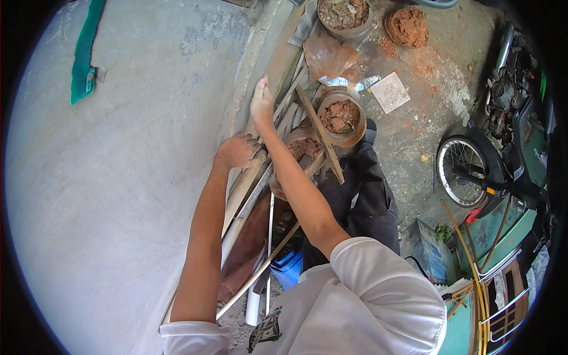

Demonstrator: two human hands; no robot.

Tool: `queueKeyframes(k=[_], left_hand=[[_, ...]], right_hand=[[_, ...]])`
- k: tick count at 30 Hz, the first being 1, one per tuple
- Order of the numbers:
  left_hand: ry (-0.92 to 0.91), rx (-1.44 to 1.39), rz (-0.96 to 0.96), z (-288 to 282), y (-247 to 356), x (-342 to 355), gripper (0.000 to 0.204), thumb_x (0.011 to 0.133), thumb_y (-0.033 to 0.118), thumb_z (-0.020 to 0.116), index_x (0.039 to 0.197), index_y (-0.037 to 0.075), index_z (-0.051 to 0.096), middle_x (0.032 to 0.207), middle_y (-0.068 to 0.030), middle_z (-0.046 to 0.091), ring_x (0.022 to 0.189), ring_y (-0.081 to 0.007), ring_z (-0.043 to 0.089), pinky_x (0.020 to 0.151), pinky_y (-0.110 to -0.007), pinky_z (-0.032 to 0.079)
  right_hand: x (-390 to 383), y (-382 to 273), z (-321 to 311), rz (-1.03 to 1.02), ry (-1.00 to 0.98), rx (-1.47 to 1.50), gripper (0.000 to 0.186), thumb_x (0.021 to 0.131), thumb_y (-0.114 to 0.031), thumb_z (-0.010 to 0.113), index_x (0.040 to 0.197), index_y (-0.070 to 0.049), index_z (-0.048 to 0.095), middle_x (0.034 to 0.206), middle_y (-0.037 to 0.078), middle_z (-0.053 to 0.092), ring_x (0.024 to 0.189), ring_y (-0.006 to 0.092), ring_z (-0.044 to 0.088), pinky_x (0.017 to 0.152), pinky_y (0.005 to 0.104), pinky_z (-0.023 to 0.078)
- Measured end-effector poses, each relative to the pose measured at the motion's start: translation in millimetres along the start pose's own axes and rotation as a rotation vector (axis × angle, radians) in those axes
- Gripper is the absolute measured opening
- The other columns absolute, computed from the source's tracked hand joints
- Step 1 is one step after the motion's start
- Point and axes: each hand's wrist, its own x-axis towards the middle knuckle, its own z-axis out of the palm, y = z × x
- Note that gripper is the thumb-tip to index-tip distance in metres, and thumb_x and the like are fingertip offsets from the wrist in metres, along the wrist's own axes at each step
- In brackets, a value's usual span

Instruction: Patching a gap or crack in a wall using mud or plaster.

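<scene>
Two bare hands are what we find near the centre of the frame; the left hand (238, 151) bends its fingers over the top of a pale beam (239, 196), though we cannot tell whether they close around it; the right hand (261, 107), just above, holds its fingers straight and close together, beside the grey wall (118, 195) that fills the left of the frame; the beam slants from the centre toward the lower left, along the wall's foot; right of the hands we see a wooden slat (320, 135) and a round tub (352, 139) of reddish soil; a white tile (390, 92) lies at upper right of centre, a motorcycle (504, 89) at far right.
</scene>
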Motion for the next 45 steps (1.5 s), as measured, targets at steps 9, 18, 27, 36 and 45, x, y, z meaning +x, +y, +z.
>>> queueKeyframes(k=[9,18,27,36,45], left_hand=[[0.210,-0.159,-0.027,4,-1,-10,0.053,0.083,0.049,0.057,0.111,0.005,0.065,0.109,-0.0123,0.067,0.104,-0.0296,0.062,0.098,-0.041,0.044],[0.297,-0.087,0.067,17,-5,-4,0.049,0.083,0.050,0.056,0.100,0.006,0.068,0.101,-0.0109,0.068,0.098,-0.0265,0.063,0.092,-0.040,0.046],[0.158,-0.160,0.098,29,-11,-1,0.050,0.082,0.053,0.056,0.077,0.005,0.069,0.082,-0.0164,0.067,0.080,-0.0333,0.065,0.074,-0.044,0.052],[0.166,-0.037,0.109,13,-7,-6,0.059,0.083,0.061,0.053,0.081,0.006,0.072,0.094,-0.0134,0.070,0.093,-0.0299,0.064,0.085,-0.041,0.049],[0.283,-0.113,0.110,11,-7,-8,0.055,0.081,0.057,0.056,0.077,0.005,0.070,0.085,-0.0161,0.068,0.083,-0.0318,0.065,0.073,-0.043,0.052]], right_hand=[[-37,-18,13,-0.223,0.009,-0.042,0.057,0.105,-0.038,0.029,0.118,0.011,0.055,0.101,0.033,0.061,0.097,0.0447,0.058,0.089,0.0430,0.043],[-23,-39,5,0.116,0.026,-0.090,0.054,0.104,-0.037,0.031,0.111,0.009,0.059,0.099,0.030,0.063,0.096,0.0432,0.060,0.086,0.0442,0.044],[6,-20,7,0.067,0.032,-0.158,0.064,0.102,-0.050,0.032,0.099,0.008,0.060,0.089,0.016,0.062,0.086,0.0258,0.054,0.084,0.0395,0.043],[28,-15,2,0.110,-0.020,-0.069,0.060,0.102,-0.048,0.040,0.107,0.007,0.063,0.100,0.010,0.062,0.090,0.0177,0.053,0.085,0.0324,0.043],[32,-29,7,0.093,0.087,-0.033,0.068,0.101,-0.051,0.035,0.118,0.010,0.057,0.113,0.022,0.063,0.108,0.0291,0.057,0.097,0.0374,0.041]])
